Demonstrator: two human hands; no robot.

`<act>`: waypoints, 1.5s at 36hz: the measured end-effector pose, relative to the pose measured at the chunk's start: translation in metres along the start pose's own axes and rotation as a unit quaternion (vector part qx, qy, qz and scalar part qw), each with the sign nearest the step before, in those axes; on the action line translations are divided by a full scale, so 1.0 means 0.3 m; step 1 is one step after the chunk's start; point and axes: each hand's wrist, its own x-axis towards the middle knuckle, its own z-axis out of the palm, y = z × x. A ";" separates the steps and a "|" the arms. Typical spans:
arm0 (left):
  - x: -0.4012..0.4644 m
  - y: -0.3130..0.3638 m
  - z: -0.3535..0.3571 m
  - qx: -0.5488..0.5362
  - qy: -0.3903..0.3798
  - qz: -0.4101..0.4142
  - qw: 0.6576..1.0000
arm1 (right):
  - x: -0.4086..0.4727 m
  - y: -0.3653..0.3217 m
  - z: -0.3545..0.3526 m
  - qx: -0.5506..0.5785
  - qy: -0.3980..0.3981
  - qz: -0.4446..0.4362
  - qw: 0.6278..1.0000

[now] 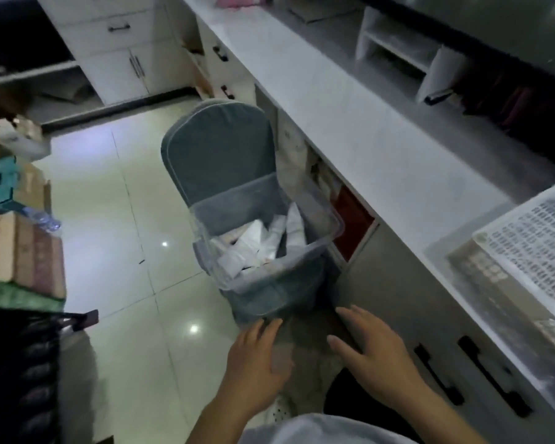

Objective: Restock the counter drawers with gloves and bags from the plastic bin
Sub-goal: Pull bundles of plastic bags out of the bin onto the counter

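A clear plastic bin (329, 232) rests on the seat of a grey-blue covered chair (220, 155) beside the counter. Inside it lie white packets of gloves and bags (257, 245). Right of the bin an open counter compartment (353, 224) shows a red inside and stacked white items. My left hand (257, 357) hovers just below the chair's front edge, fingers apart, holding nothing. My right hand (372, 347) is beside it, fingers spread and empty, near the counter front. Closed drawers with black handles (438, 373) are at the lower right.
A white counter top (350, 116) runs diagonally on the right, with a keyboard (526, 245) at its near end. Boxes and packs (16, 248) are stacked at the left. White cabinets (119, 52) stand at the far end. Glossy tiled floor (109, 219) lies between.
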 end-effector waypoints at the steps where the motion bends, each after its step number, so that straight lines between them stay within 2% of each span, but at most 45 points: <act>1: 0.005 -0.013 -0.001 -0.003 -0.010 -0.006 1.000 | 0.010 -0.006 0.004 -0.011 -0.007 0.000 1.000; 7: 0.081 -0.071 -0.059 -0.011 -0.049 -0.025 0.998 | 0.189 -0.028 0.008 -0.037 -0.077 0.024 0.996; 14: 0.265 -0.153 -0.209 -0.005 -0.058 -0.086 0.995 | 0.523 -0.134 0.009 -0.014 -0.140 -0.005 0.990; 19: 0.445 -0.191 -0.322 0.014 -0.079 -0.122 0.989 | 0.776 -0.202 -0.017 0.029 -0.114 -0.026 0.993; 22: 0.583 -0.208 -0.371 0.025 -0.082 -0.130 0.988 | 0.931 -0.184 0.019 -0.005 -0.129 -0.017 0.992; 25: 0.731 -0.220 -0.399 0.028 -0.089 -0.139 0.986 | 1.070 -0.142 0.060 -0.049 -0.187 -0.002 0.981; 28: 0.862 -0.231 -0.408 -0.001 -0.076 -0.134 0.988 | 1.174 -0.098 0.099 -0.080 -0.232 0.001 0.969; 31: 0.962 -0.255 -0.394 -0.016 -0.067 -0.141 0.988 | 1.244 -0.068 0.135 -0.110 -0.241 0.011 0.964; 39: 1.198 -0.409 -0.269 0.041 -0.153 -0.141 0.977 | 1.431 -0.034 0.271 -0.123 -0.261 0.051 0.956; 43: 1.298 -0.491 -0.194 0.046 -0.173 -0.124 0.976 | 1.557 -0.065 0.320 -0.058 -0.247 0.103 0.962; 46: 1.366 -0.552 -0.151 0.063 -0.177 -0.107 0.976 | 1.668 -0.090 0.379 0.090 -0.208 0.189 0.955; 50: 1.443 -0.624 -0.104 0.088 -0.165 -0.088 0.978 | 1.844 -0.107 0.478 0.321 -0.136 0.335 0.876; 54: 1.496 -0.653 -0.060 0.079 -0.180 -0.081 0.977 | 1.982 -0.075 0.578 0.415 -0.087 0.443 0.790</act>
